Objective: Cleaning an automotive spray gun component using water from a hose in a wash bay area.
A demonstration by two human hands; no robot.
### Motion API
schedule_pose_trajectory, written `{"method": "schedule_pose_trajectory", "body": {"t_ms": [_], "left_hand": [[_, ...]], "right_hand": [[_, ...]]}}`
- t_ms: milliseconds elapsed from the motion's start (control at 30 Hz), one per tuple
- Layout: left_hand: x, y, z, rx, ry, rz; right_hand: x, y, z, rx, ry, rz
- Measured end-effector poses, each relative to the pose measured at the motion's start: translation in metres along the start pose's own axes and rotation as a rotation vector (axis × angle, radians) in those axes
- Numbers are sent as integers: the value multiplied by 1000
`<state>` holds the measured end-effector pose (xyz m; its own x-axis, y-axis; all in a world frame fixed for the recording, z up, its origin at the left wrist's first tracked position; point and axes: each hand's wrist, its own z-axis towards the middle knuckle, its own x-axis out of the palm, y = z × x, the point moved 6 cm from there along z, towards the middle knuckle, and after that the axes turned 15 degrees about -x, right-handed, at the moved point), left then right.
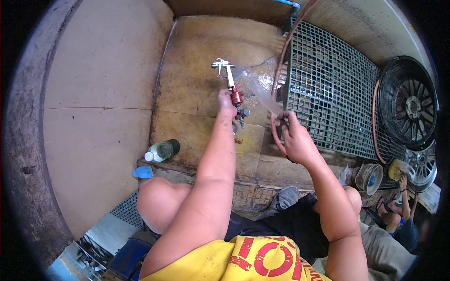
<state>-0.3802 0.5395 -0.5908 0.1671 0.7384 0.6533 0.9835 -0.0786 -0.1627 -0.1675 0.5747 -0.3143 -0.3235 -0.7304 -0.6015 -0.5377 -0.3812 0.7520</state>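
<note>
My left hand (pixel 227 101) is closed around the lower part of a spray gun (pixel 229 75), holding it out over the wet board floor. The gun has a silver body and handle, a red section below and a gauge-like knob with a fitting at its bottom end. My right hand (pixel 295 140) grips a reddish-brown hose (pixel 275 126). A blurred jet of water (pixel 262 93) leaves that hand toward the upper left, passing to the right of the gun. Water glistens on the boards (pixel 265 75) there.
A green plastic grating (pixel 328 89) stands at right, with a black wheel rim (pixel 412 107) beyond it. A bottle (pixel 162 150) lies at left near a blue piece (pixel 143 172). A bucket (pixel 369 179) sits lower right, near another person's hand (pixel 403 182) at a yellow jug (pixel 401 171).
</note>
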Motion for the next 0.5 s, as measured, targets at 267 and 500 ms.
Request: {"method": "schedule_pose_trajectory", "body": {"t_ms": [267,500], "left_hand": [[1,2,7,130,-72,70],[-21,-15,16,107,-52,196]], "right_hand": [[9,-6,1,-24,7,0],[28,33,-1,-133,129,47]]}}
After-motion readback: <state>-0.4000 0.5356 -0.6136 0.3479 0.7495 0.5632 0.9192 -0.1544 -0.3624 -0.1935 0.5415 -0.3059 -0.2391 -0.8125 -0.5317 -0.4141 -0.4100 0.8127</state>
